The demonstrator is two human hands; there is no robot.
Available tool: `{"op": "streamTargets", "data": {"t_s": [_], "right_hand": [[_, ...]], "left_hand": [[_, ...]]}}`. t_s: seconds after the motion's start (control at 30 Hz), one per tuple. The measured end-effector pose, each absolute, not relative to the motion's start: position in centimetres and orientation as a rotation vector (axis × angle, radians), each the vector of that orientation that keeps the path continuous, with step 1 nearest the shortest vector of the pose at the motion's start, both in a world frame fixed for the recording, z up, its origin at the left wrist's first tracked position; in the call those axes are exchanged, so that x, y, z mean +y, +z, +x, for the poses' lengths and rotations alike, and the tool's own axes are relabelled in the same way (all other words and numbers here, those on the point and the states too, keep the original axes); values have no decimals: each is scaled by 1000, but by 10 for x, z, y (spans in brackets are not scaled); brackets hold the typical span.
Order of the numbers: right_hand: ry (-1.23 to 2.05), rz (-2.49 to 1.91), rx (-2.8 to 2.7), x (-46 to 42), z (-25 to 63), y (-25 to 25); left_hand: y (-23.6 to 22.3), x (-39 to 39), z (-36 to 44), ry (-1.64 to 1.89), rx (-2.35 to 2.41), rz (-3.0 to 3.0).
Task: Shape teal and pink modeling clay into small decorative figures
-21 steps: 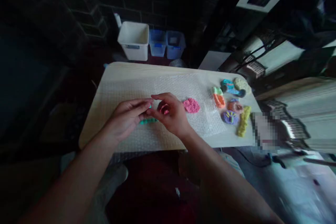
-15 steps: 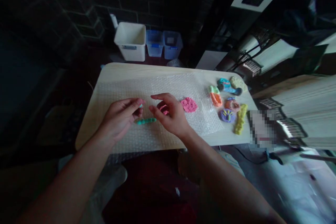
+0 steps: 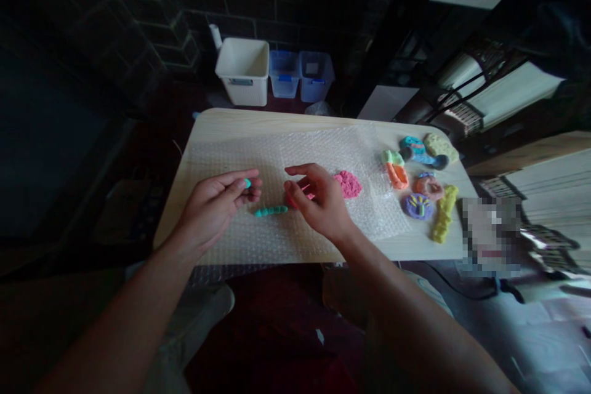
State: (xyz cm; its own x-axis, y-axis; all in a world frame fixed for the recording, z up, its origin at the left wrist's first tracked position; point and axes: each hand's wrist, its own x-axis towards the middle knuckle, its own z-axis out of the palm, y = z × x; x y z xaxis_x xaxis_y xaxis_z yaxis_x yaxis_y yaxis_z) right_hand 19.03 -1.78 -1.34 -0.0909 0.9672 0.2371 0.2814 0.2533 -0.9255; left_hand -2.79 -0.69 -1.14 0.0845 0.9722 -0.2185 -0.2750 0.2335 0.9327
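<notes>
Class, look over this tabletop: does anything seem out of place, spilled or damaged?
The bubble wrap droops over the near edge of the table, nearest the left hand, which looks odd because the rest lies on top. No spill or damage shows.

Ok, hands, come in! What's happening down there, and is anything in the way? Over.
Left hand: pinching small green piece. Right hand: open, blocking view of pink piece; contact unclear. Green strip: lying on bubble wrap.
</notes>
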Motion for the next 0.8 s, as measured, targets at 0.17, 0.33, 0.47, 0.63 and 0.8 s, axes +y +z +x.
{"op": "streamTargets", "data": {"t_s": [0.17,0.33,0.47,0.63,0.8], "right_hand": [[860,-1211,-1602,-21,194,-13],[835,-1256,-1638,-21,198,-15],[895,-1255,-1634,-19,192,-15],[889,-1242,-1673,-17,181,-15],[879,-1216,-1685,-18,180,-14]], "left_hand": [[-1,-9,-20,1154,1121,891],[0,-12,-21,1204,1126,935],[-9,-9,-24,1148,1141,1004],[-14,-2,-20,1196,1098,982],[-14,-1,-18,1189,1026,977]]}}
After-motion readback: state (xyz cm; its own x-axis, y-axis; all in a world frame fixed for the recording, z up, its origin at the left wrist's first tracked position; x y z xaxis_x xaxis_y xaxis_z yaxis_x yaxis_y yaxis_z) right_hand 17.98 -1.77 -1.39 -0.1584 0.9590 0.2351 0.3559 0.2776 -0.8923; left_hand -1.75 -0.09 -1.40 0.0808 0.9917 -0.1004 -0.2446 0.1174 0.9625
